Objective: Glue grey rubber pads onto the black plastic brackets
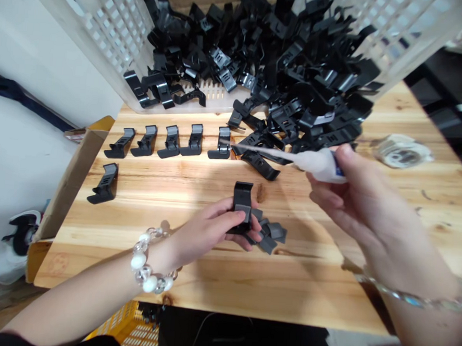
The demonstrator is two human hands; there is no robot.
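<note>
My left hand [208,226] grips a black plastic clip [241,205] upright above the wooden tabletop. Just beneath that hand lie several small grey-black plastic pieces [269,232]. My right hand [355,196] holds a white glue bottle [317,165] on its side, with a blue label partly hidden by my fingers. Its long thin nozzle [259,152] reaches left, its tip close to the last of several black clips [222,144] standing in a row. A further black clip [105,184] stands nearer the table's left edge.
A white plastic crate [114,35] at the back holds a large heap of black clips [261,65] spilling onto the wooden table [193,275]. A tape roll [402,151] lies at the right. A cardboard box [74,184] stands at the left edge, and a yellow crate [127,328] sits below the front edge.
</note>
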